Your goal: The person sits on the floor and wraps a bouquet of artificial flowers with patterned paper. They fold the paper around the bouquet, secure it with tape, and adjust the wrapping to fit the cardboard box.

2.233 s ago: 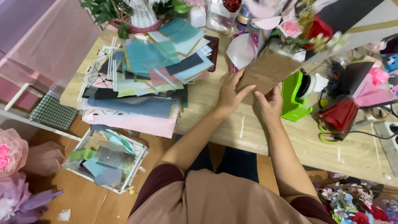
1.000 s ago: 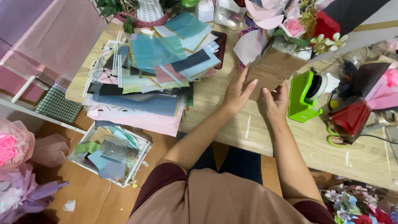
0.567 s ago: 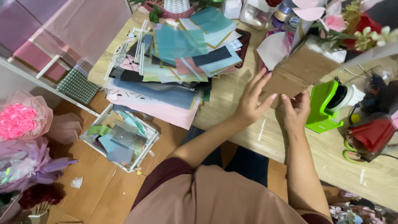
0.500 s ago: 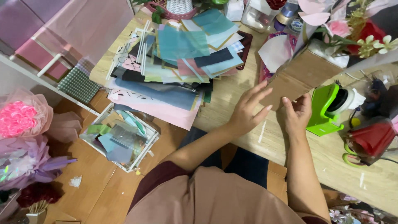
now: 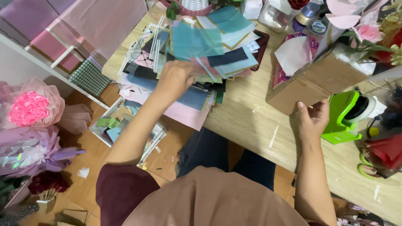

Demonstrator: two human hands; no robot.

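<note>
Brown cardboard flower box (image 5: 318,81) on wooden table (image 5: 251,121), flowers already inside. Right hand (image 5: 312,121) steadies box's lower corner, fingers loosely curled against it. Left hand (image 5: 176,79) on stack of coloured wrapping sheets (image 5: 201,46), fingertips hidden; no sheet visibly pulled free; box unwrapped.

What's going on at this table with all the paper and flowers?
A person sits at a wooden table crowded with craft supplies. Their left hand reaches into a big stack of coloured paper sheets, resting on top of it. Their right hand touches the lower edge of a brown cardboard box with flowers sticking out of it. A green tape dispenser stands beside that hand, and a pink bouquet sits at the far left.
</note>
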